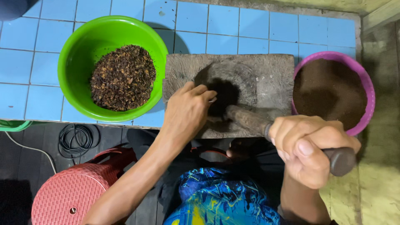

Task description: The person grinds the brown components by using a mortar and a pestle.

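A grey stone mortar slab (266,73) lies on the blue tiled counter, with a dark hollow in its middle holding dark ground matter. My right hand (308,148) grips a long stone pestle (250,120) near its upper end; the pestle's tip rests at the hollow. My left hand (187,110) lies on the slab's left part, fingers curled at the hollow's edge, with something small and metallic, perhaps a spoon, just showing at the fingertips. A green bowl (79,46) of coarse brown bits stands left of the slab. A purple bowl (366,83) of fine brown powder stands right.
The blue tiled counter (250,25) ends just below the slab. Below it are a red plastic stool (71,191), a coil of black cable (77,139) on the dark floor, and my blue patterned clothing (216,200). A rough wall runs along the right.
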